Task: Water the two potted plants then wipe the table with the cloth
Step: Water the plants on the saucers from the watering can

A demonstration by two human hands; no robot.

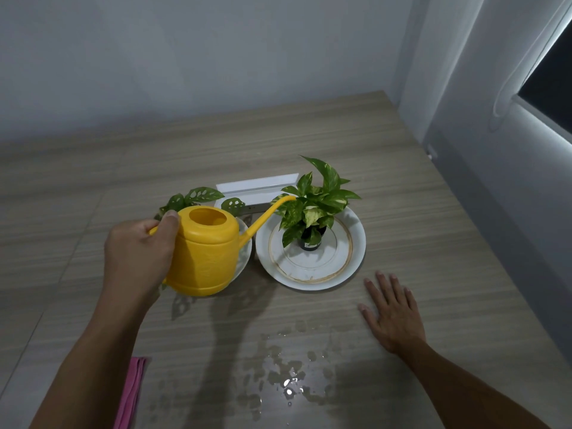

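Observation:
My left hand [139, 252] grips the handle of a yellow watering can [205, 249], held above the table with its spout tip among the leaves of the right plant [312, 202]. That plant stands in a small dark pot on a white plate [312, 274]. The left plant [198, 198], with holed leaves, is mostly hidden behind the can, as is its white plate [244, 255]. My right hand [391, 311] lies flat on the wooden table [402, 227], fingers spread. A folded pink cloth [130, 394] lies at the lower left beside my left forearm.
Water puddles [288, 376] are spread on the table in front of me. A white box-like object [257, 187] lies behind the plants. A wall runs along the table's far edge, and a curtain and window [551, 72] are at the right.

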